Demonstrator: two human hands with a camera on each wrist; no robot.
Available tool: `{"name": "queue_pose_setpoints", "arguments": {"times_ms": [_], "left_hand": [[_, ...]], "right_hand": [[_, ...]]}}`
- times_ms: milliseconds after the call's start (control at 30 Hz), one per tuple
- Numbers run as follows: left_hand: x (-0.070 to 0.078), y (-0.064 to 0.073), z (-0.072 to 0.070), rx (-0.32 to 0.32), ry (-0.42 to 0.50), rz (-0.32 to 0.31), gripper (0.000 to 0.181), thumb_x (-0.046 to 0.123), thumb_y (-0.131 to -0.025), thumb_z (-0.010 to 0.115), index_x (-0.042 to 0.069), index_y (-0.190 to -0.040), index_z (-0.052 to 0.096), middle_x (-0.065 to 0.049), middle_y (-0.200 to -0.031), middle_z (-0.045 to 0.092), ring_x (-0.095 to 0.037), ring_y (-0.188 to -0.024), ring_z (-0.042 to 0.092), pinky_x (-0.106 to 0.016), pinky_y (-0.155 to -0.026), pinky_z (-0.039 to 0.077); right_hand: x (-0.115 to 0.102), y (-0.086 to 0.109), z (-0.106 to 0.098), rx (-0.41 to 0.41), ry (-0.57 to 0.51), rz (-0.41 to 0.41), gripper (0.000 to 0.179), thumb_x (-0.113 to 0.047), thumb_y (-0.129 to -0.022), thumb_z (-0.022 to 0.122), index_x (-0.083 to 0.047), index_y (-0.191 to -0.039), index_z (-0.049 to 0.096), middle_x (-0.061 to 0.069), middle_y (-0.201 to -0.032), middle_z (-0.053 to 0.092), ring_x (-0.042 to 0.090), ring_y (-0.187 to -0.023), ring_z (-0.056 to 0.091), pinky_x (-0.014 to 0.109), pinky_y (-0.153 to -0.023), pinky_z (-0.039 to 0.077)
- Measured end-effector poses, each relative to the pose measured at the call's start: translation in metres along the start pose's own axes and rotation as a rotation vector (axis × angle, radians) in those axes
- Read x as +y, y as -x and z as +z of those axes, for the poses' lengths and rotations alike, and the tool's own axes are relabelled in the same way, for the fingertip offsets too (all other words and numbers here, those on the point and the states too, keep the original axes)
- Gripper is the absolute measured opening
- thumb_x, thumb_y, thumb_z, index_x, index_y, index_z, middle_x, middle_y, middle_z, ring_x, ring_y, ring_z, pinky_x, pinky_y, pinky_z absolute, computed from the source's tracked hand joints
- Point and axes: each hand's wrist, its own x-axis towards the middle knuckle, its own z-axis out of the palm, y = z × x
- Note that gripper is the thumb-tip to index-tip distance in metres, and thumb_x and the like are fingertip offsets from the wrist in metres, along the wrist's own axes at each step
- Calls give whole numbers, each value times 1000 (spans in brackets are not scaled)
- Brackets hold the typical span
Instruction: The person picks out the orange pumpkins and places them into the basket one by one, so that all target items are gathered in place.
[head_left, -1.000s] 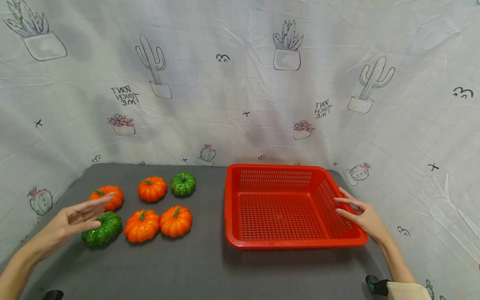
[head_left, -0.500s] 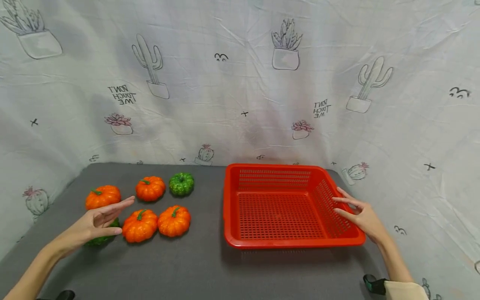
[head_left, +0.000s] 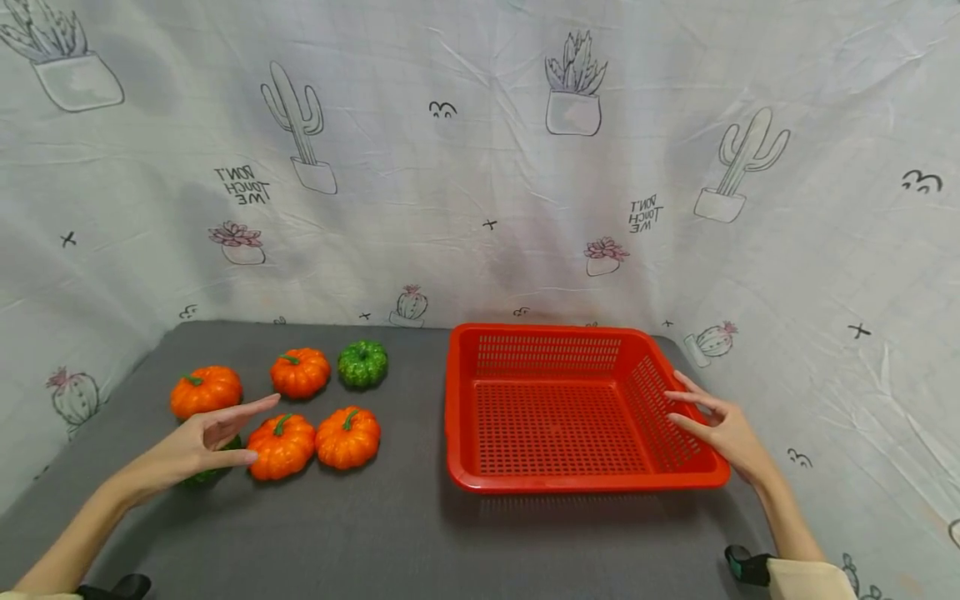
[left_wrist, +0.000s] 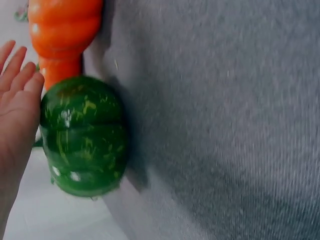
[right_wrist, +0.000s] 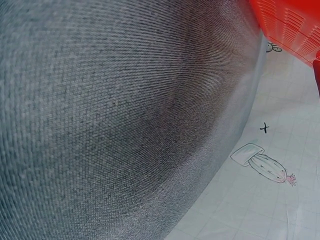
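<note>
My left hand (head_left: 202, 442) reaches over a dark green pumpkin (left_wrist: 85, 135), fingers and thumb held apart. Its thumb tip overlaps the left edge of a front orange pumpkin (head_left: 281, 448) in the head view. In that view the hand hides most of the green pumpkin. Another orange pumpkin (head_left: 348, 438) sits just right of the front one. On the right, my right hand (head_left: 723, 429) lies over the right rim of a red plastic basket (head_left: 585, 483), fingers extended along the inner side wall. The right wrist view shows only a corner of the basket (right_wrist: 290, 25), not the hand.
Farther back stand two orange pumpkins, one at the left (head_left: 206, 390) and one nearer the middle (head_left: 300, 372), with a small green pumpkin (head_left: 363, 364) beside them. A grey cloth (head_left: 337, 533) covers the table. Behind it hangs a white cactus-print curtain (head_left: 420, 183).
My left hand has moved right, from beside the dark green pumpkin to the front orange pumpkin's left edge. My right hand keeps its place on the basket rim. The head view has shifted slightly.
</note>
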Motion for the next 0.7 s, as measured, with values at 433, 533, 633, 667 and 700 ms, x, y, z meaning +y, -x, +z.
{"name": "queue_pose_setpoints", "arguments": {"times_ms": [433, 533, 633, 667, 700], "left_hand": [[-8, -6, 6, -25, 44, 50, 64, -3, -92, 58, -8, -147, 27, 23, -143, 40, 15, -128, 31, -5, -96, 30], [-10, -6, 5, -24, 47, 39, 64, -2, -92, 59, -7, -147, 28, 18, -146, 40, 15, -128, 31, -5, -96, 29], [-14, -6, 3, -52, 90, 42, 64, -4, -92, 58, -8, -147, 26, 13, -149, 38, 15, -129, 29, -6, -96, 30], [-15, -7, 2, -65, 102, 46, 64, -5, -92, 57, -9, -147, 25, 11, -150, 37, 15, -129, 28, -6, -96, 30], [-15, -8, 2, -75, 118, 41, 65, -5, -92, 57, -9, -147, 25, 11, -150, 36, 16, -129, 28, -7, -96, 30]], "right_hand": [[-1, 1, 1, 5, 4, -7, 38, -12, -92, 65, 3, -127, 59, 11, -152, 34, -9, -131, 29, 7, -88, 38], [-1, 0, 0, 5, 6, -9, 38, -12, -92, 65, 3, -127, 59, 11, -152, 34, -9, -131, 29, 7, -88, 37], [-1, 0, 0, 5, 5, -10, 39, -11, -92, 65, 3, -127, 59, 11, -152, 34, -9, -131, 29, 7, -88, 38], [-1, 0, 0, 4, 3, -11, 39, -11, -92, 65, 3, -127, 59, 11, -152, 34, -9, -131, 29, 7, -88, 38], [-1, 0, 0, 4, 0, -12, 39, -11, -92, 65, 3, -127, 59, 11, -152, 34, -8, -131, 29, 7, -88, 38]]}}
